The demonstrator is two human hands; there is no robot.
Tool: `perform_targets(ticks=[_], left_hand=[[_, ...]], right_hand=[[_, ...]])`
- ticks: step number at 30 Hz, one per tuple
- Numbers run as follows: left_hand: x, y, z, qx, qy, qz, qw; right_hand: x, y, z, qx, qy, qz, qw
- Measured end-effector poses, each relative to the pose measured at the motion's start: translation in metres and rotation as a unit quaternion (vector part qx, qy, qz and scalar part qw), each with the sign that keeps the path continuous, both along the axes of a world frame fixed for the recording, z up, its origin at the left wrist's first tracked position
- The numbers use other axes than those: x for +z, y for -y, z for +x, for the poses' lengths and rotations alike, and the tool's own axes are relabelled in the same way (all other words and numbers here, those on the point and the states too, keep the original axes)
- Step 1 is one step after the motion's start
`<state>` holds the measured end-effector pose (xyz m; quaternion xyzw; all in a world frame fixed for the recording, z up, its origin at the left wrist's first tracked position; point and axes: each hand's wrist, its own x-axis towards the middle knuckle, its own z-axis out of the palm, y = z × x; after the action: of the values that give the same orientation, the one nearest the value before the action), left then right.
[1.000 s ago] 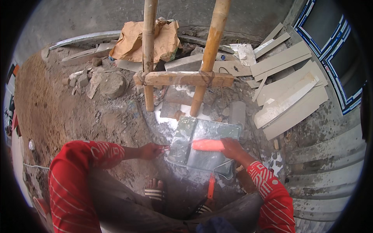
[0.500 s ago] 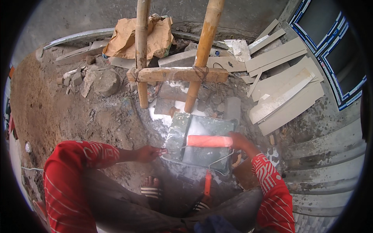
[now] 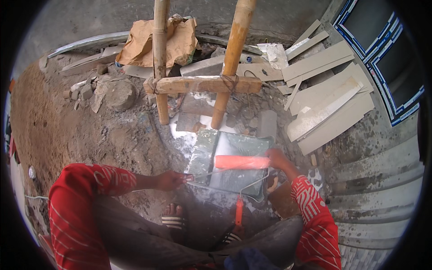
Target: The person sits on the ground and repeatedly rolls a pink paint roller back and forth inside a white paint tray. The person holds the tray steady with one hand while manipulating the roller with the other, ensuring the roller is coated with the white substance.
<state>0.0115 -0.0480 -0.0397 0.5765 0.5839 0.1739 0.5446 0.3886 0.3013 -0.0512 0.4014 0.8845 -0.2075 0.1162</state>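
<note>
A paint roller with an orange-pink sleeve (image 3: 242, 162) lies across a grey-green paint tray (image 3: 207, 147). My right hand (image 3: 278, 159) is closed around the sleeve's right end. The roller's wire frame (image 3: 254, 183) bends down to an orange handle (image 3: 239, 212) near my foot. At the tray's lower left corner, my left hand (image 3: 172, 180) is closed on a small reddish, pale-edged thing (image 3: 188, 177) that I cannot make out. A thin pale strand (image 3: 207, 173) runs from there toward the roller. White material (image 3: 227, 146) coats part of the tray.
Two bamboo poles (image 3: 160, 58) joined by a wooden crosspiece (image 3: 202, 85) stand just beyond the tray. Crumpled brown paper (image 3: 180, 42) lies behind them. Flat board offcuts (image 3: 330, 108) are piled at right, beside corrugated sheets (image 3: 373, 191). Rubble (image 3: 119, 94) sits on the dirt at left.
A thin strand now shows stretched between my left hand and the roller. The roller has shifted slightly, and my right hand stays at its right end.
</note>
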Motion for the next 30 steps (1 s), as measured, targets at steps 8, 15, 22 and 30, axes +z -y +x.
perform_targets(ticks=[8,15,22,30], left_hand=[[0.001,0.005,0.004,0.002,-0.005,0.002,1.000],[0.010,0.006,0.009,-0.013,-0.012,-0.012,1.000],[0.016,0.006,0.016,-0.002,0.006,-0.034,0.999],[0.010,0.007,0.017,-0.023,0.002,-0.032,0.999]], right_hand=[[0.002,0.002,0.000,0.014,0.005,-0.008,1.000],[0.011,0.003,-0.004,0.013,0.014,-0.044,0.999],[0.021,0.007,-0.003,0.004,0.000,-0.070,0.998],[0.014,0.009,0.000,-0.005,0.001,-0.050,0.999]])
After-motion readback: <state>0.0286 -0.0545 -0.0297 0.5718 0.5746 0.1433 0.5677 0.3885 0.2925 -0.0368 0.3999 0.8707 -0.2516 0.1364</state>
